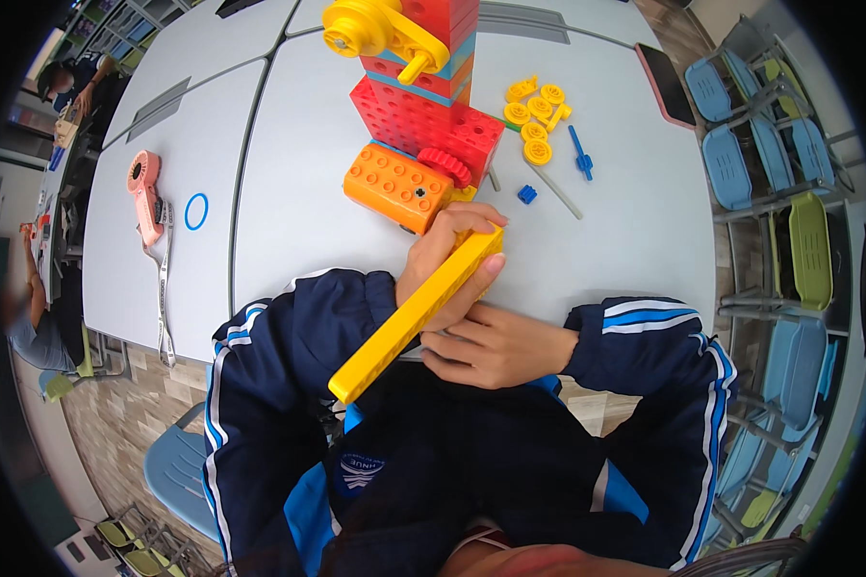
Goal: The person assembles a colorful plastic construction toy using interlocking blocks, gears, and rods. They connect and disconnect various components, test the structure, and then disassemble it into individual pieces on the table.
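My left hand (435, 258) is closed around a long yellow toy beam (409, 325), its thumb and fingers gripping the upper end. The beam slants down to the left in front of my chest. Right below, my right hand (498, 348) has its fingers curled close to the beam and my left hand; what its fingertips hold, if anything, is hidden. Beyond my hands stands a tower of red and blue blocks (423, 120). An orange studded motor block (394, 185) and a red gear (445, 167) sit at its base, and a yellow crank (419, 64) is on its upper part.
Yellow wheels (537, 152) lie right of the tower, near a blue axle piece (580, 154), a small blue connector (527, 195) and a grey rod (556, 190). A phone (664, 85) rests at the right edge. Left are a pink handheld fan (145, 197) and a blue ring (196, 212).
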Tool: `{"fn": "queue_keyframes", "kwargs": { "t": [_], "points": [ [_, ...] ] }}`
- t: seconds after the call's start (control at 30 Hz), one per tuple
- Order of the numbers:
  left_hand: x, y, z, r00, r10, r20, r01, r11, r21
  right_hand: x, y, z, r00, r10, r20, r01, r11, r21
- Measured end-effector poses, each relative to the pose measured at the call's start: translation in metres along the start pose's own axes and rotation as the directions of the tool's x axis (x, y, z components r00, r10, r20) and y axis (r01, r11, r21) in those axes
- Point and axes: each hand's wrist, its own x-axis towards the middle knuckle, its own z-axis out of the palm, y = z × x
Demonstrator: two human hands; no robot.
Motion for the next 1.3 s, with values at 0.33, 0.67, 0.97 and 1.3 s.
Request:
{"fn": "queue_keyframes", "kwargs": {
  "t": [0.33, 0.67, 0.97, 1.3],
  "points": [
    [0.006, 0.008, 0.003, 0.953, 0.293, 0.078, -0.302, 0.944, 0.134, -0.018, 0.033, -0.068, 0.968, -0.016, -0.251, 0.045, 0.993, 0.11],
    [0.056, -0.001, 0.056, 0.924, 0.322, 0.207, -0.382, 0.757, 0.53, -0.077, 0.125, -0.058, 0.664, 0.669, -0.334, -0.611, 0.743, 0.274],
    [0.071, -0.021, 0.069, 0.93, 0.313, 0.191, -0.351, 0.61, 0.71, -0.071, 0.122, -0.06, 0.614, 0.753, -0.238, -0.649, 0.652, 0.392],
    [0.071, -0.039, 0.071, 0.969, 0.192, 0.156, -0.236, 0.521, 0.82, -0.068, 0.108, -0.093, 0.74, 0.667, -0.086, -0.629, 0.732, 0.261]
  ]
}}
